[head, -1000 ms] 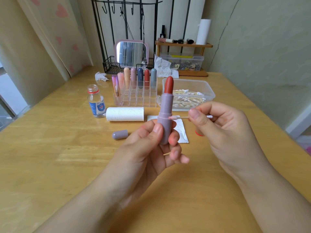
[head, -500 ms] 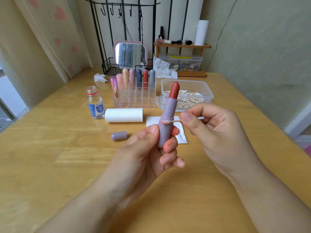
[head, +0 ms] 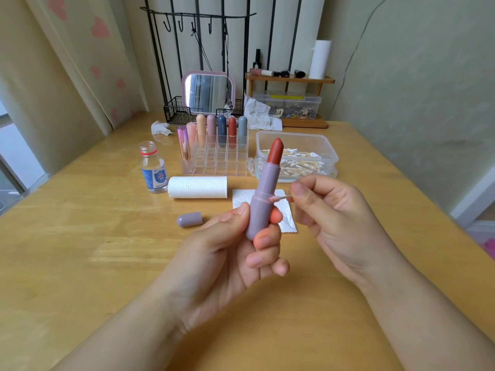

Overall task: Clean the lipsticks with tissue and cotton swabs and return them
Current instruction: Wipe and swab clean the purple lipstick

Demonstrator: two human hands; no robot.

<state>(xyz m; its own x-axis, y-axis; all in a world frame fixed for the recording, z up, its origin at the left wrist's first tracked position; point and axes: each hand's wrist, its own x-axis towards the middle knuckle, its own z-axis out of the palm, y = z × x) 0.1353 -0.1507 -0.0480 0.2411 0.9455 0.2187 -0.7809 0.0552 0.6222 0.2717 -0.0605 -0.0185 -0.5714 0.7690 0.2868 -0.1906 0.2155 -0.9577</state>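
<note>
A: Lilac lipstick tube (head: 261, 202), brick-red bullet (head: 276, 150) on show!
B: Matching lilac cap (head: 189, 219) left of it, on the honey-yellow worktop (head: 80, 236).
A: Behind it, white tissue roll (head: 197, 187), blue-labelled, red-ringed bottle (head: 152, 170).

A wooden table (head: 80, 263) carries everything. Just left of the left hand (head: 227, 263) lies a cap (head: 189, 219). Beyond it lie a tissue roll (head: 197, 187) and a bottle (head: 152, 168). Under the right hand (head: 334, 223) lies a tissue (head: 288, 218); beyond stand an organizer (head: 214, 162) and a swab box (head: 296, 156).
</note>
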